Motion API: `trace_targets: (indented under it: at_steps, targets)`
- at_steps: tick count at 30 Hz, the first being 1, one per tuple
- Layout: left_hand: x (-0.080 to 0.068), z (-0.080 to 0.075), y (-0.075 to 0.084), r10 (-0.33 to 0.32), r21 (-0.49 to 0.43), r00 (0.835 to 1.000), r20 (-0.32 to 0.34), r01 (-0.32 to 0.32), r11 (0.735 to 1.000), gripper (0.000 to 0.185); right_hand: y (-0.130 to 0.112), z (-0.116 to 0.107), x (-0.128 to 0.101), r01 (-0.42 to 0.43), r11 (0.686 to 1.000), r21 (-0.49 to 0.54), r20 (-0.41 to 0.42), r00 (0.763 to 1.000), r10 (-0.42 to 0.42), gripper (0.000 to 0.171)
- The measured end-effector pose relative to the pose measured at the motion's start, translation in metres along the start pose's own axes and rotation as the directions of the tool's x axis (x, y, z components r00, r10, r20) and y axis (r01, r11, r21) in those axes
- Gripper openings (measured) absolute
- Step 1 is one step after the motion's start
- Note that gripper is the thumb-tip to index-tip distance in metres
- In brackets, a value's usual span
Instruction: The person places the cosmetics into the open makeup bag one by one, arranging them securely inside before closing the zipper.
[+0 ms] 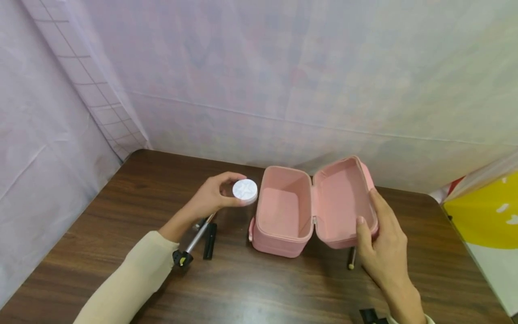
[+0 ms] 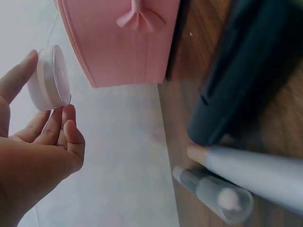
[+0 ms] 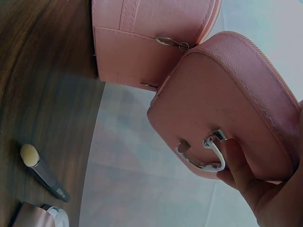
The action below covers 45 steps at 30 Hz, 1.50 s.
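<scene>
My left hand [image 1: 210, 193] pinches a small round cosmetic jar [image 1: 245, 190] with a white marbled top, thumb on one side and fingers on the other. It is held in the air just left of an open pink cosmetic case [image 1: 279, 245], whose bottom shows no contents. With my right hand [image 1: 384, 243] I grip the case's lid [image 1: 344, 202], which is swung out to the right. In the right wrist view, the fingers of that hand lie by the metal-ended handle [image 3: 215, 161] on the lid's outside. A pink bow [image 2: 138, 20] decorates the case's side in the left wrist view.
Left of the case, on the wooden table [image 1: 259, 288], lie a black tube [image 1: 209, 241], a silver stick [image 1: 198, 236] and a small clear bottle [image 2: 225, 198]. A makeup brush [image 3: 42, 170] lies under the lid's side. A white curtain [image 1: 283, 90] hangs behind.
</scene>
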<state>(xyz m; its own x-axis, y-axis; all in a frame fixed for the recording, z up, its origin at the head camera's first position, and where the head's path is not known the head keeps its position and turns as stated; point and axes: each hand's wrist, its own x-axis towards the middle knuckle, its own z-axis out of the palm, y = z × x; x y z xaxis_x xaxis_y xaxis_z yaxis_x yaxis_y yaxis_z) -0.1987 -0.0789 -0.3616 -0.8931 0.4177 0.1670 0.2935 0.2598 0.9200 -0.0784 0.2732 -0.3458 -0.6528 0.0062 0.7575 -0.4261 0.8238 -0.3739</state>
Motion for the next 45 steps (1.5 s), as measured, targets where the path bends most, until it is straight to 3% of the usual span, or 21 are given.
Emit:
trace_targets:
  at_steps: [8, 15, 23, 31, 45]
  targets:
    - [0.013, 0.012, 0.011, 0.025, 0.022, 1.000, 0.016, -0.026, 0.999, 0.058, -0.001, -0.003, -0.001, -0.002, 1.000, 0.006, -0.017, 1.000, 0.002, 0.057]
    - [0.029, 0.025, 0.016, 0.080, -0.049, 0.996, 0.051, -0.077, 0.996, 0.057, -0.002, -0.004, -0.001, -0.009, 1.000, 0.005, -0.001, 1.000, 0.009, 0.057]
    - [0.040, 0.035, 0.023, 0.036, -0.134, 0.998, 0.059, -0.028, 0.991, 0.056, -0.001, -0.007, -0.001, -0.039, 0.999, -0.001, 0.036, 0.999, 0.039, 0.058]
    - [0.049, 0.046, 0.029, 0.036, -0.015, 0.998, 0.042, -0.035, 0.999, 0.056, -0.003, -0.007, -0.001, -0.035, 0.999, 0.010, 0.013, 0.999, 0.035, 0.058]
    - [0.062, 0.068, 0.040, 0.045, 0.004, 0.995, 0.088, -0.046, 0.999, 0.058, -0.003, -0.010, -0.001, -0.034, 0.999, 0.002, 0.032, 0.999, 0.034, 0.059]
